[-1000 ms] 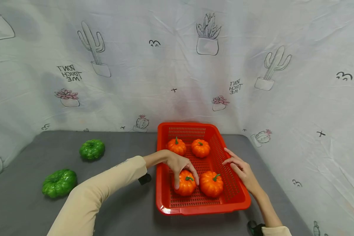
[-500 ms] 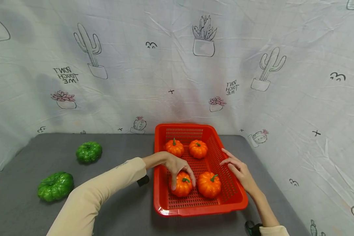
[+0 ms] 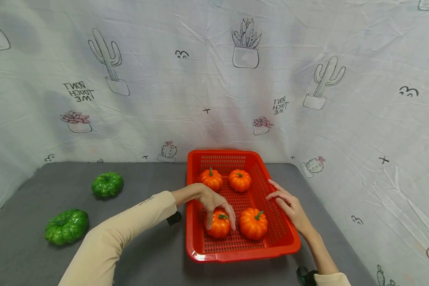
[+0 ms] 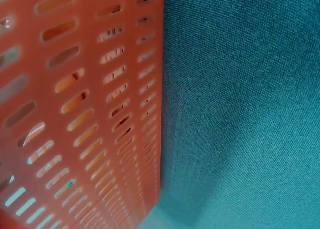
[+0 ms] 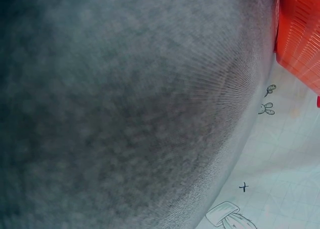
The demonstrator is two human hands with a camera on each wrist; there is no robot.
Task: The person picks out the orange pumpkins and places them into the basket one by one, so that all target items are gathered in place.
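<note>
A red plastic basket (image 3: 243,256) with slotted walls holds several small orange pumpkins. My left hand (image 3: 214,200) reaches in over its left side, thumb and fingers curled round the front-left pumpkin (image 3: 219,227). Just right of that sits another pumpkin (image 3: 254,224), its green stem tilted right. Two more, a back-left pumpkin (image 3: 211,181) and a back-right pumpkin (image 3: 240,181), stand toward the far end. My right hand (image 3: 293,208) rests at the basket's right rim with loosely extended fingers. Neither hand is visible in its wrist view; the left one shows the slotted basket wall (image 4: 90,129).
Two green pumpkins lie on the grey table left of the basket: a farther green pumpkin (image 3: 107,185) and a nearer green pumpkin (image 3: 67,227). A white curtain (image 3: 214,79) printed with cactus drawings hangs behind and along the right side.
The head view has shifted slightly, so everything appears a little farther left. Within my left hand the front-left pumpkin sits slightly lower. The right hand stays at the rim.
</note>
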